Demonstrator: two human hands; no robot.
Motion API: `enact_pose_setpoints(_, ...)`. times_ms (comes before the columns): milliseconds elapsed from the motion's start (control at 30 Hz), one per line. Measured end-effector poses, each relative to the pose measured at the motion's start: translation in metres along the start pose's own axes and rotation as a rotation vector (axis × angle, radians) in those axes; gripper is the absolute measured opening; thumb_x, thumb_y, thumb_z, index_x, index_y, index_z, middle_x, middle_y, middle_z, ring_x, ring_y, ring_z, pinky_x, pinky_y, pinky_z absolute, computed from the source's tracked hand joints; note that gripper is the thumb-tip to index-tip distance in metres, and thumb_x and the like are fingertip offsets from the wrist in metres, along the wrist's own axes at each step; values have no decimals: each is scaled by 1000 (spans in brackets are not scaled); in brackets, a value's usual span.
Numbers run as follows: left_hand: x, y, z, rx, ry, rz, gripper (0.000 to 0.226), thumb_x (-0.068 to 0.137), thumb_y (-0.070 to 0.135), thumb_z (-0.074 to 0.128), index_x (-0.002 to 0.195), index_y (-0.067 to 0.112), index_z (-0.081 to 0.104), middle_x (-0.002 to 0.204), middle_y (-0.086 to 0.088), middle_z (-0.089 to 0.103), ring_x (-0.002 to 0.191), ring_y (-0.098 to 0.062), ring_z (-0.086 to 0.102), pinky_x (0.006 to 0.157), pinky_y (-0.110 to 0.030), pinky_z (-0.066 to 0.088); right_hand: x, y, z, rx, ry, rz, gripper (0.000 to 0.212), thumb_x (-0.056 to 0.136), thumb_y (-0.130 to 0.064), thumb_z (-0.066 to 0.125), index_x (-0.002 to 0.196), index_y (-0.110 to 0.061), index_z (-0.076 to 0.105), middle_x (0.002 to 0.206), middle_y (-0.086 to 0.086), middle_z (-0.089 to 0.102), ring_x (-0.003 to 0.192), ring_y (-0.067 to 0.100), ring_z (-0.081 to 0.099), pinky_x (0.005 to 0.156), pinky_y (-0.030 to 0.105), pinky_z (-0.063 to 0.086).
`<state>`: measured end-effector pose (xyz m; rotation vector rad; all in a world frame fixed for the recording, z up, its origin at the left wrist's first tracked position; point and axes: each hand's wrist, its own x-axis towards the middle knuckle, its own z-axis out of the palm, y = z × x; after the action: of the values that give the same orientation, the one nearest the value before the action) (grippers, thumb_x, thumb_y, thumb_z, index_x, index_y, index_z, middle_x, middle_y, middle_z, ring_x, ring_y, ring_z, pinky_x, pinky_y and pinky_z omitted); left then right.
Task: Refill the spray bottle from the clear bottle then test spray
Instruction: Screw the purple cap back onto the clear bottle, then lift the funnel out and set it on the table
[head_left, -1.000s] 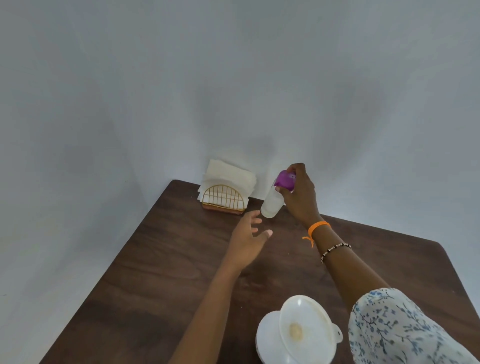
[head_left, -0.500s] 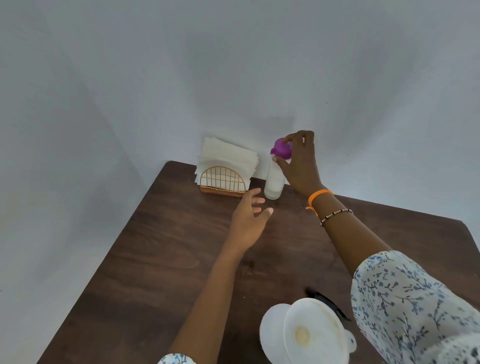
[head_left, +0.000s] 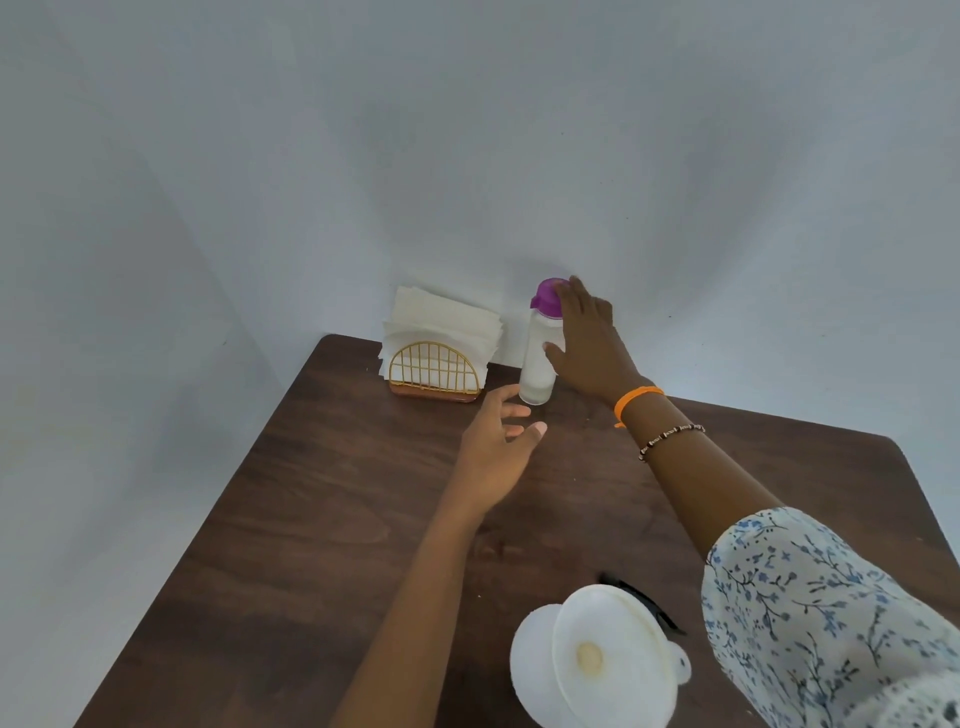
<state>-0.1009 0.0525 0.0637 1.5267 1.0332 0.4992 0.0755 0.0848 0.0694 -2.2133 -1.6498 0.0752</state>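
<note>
The clear bottle (head_left: 540, 358) with a purple cap (head_left: 548, 296) stands upright on the brown table (head_left: 322, 519), at its far edge by the wall. My right hand (head_left: 587, 348) is against the bottle's right side. Its fingers are straight up along the cap and its thumb touches the body. My left hand (head_left: 496, 447) hovers open just in front of the bottle's base and holds nothing. Near me, a white funnel (head_left: 608, 654) sits on top of a white round container (head_left: 530, 660), whose lower part is hidden.
A gold wire napkin holder (head_left: 434, 371) full of white napkins stands left of the bottle. A thin black object (head_left: 644, 605) lies on the table behind the funnel. Pale walls close in the table's far and left sides.
The right hand brought the tilted bottle down and stood it upright by the napkin holder, then straightened its fingers off the cap. The left hand stayed hovering near the base.
</note>
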Motion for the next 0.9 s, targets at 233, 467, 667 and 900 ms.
enact_pose_setpoints(233, -24, 4, -4, -35, 0, 39, 41, 90, 25, 58, 129, 29, 45, 117, 10, 57, 99, -2, 55, 72, -10, 40, -37, -7, -31, 246, -62, -9, 41, 90, -15, 55, 130, -9, 47, 125, 12, 56, 117, 29, 47, 91, 22, 31)
enact_pose_setpoints(467, -64, -5, 4, -42, -45, 127, 28, 92, 22, 55, 119, 26, 57, 110, 12, 62, 103, 0, 56, 80, -12, 42, -126, -31, -79, 585, -61, 121, 22, 90, -19, 58, 112, -20, 61, 113, -11, 61, 106, 4, 54, 85, 13, 40)
enact_pose_setpoints(667, -92, -26, 16, -63, -102, 151, 25, 94, 7, 46, 110, 20, 61, 101, 8, 64, 92, -3, 60, 70, -2, 45, -202, -26, -73, 797, -28, 198, 18, 91, -14, 57, 101, -28, 61, 108, -7, 67, 105, 6, 60, 95, 30, 45)
enact_pose_setpoints(900, -110, -67, 32, -42, -264, 96, 20, 84, 7, 62, 94, 21, 72, 82, 15, 73, 96, -12, 67, 76, -20, 55, -265, -25, -51, 838, -90, 362, 22, 89, -19, 60, 111, -21, 61, 113, -5, 64, 103, 14, 60, 85, 28, 49)
